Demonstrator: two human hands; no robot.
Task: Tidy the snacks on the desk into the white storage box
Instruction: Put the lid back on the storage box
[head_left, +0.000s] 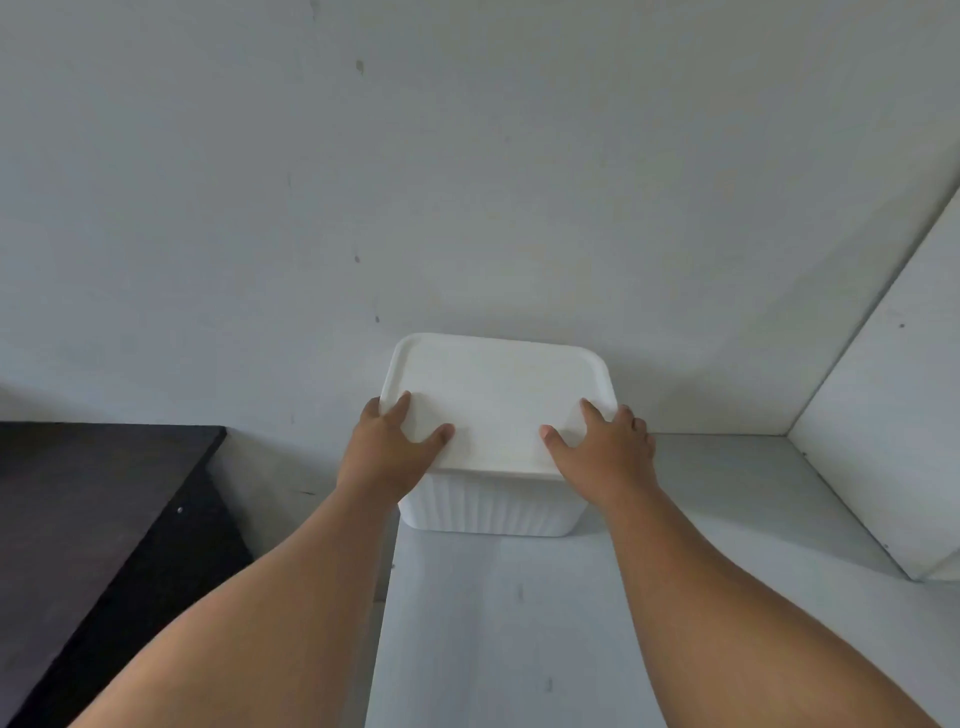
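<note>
Contents hidden under lid (498, 405); outer fingers of left hand (387, 452) hidden past lid edge. Thumbs and forefingers spread on top, white storage box (488, 506) between them; right hand (610, 449) curls other fingers over lid corner.

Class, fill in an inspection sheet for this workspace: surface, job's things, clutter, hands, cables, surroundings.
Surface: white desk top; the box stands at its back, near the wall.
Job's things: white storage box, ribbed sides, lid on; no snacks seen.
Clutter: nothing seen.
Hands: left hand and right hand each grip a side edge of the lid, thumbs on top.
Cables: nothing seen.
Surroundings: pale wall behind, white panel at right, dark table at left.
</note>
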